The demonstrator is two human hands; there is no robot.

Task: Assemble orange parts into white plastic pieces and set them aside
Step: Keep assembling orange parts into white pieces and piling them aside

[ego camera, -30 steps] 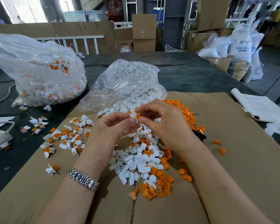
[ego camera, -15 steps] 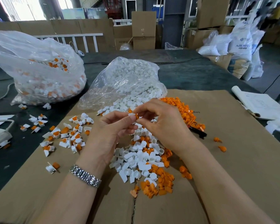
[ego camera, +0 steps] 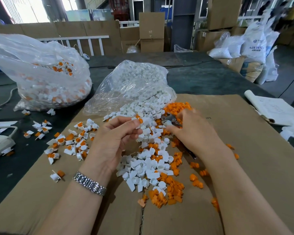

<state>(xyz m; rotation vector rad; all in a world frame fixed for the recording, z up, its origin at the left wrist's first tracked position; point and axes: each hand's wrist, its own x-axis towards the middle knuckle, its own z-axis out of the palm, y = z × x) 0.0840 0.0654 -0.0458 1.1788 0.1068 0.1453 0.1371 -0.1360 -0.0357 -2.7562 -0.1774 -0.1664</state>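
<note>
Left hand (ego camera: 115,138) pinches a white plastic piece with orange insert (ego camera: 139,122); right hand (ego camera: 190,131) grip: cannot tell. Finished pieces (ego camera: 70,141) at 9 o'clock; large loose pile (ego camera: 153,170) remains.

an open notebook (ego camera: 275,109) lies at the right edge; white sacks (ego camera: 255,48) and stacked cardboard boxes (ego camera: 151,31) fill the upper background.

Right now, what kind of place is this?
Probably a factory or warehouse workshop: stacked brown cardboard boxes, big white resin sacks, and a clear plastic bag of small white plastic pieces on the dark work table.
</note>
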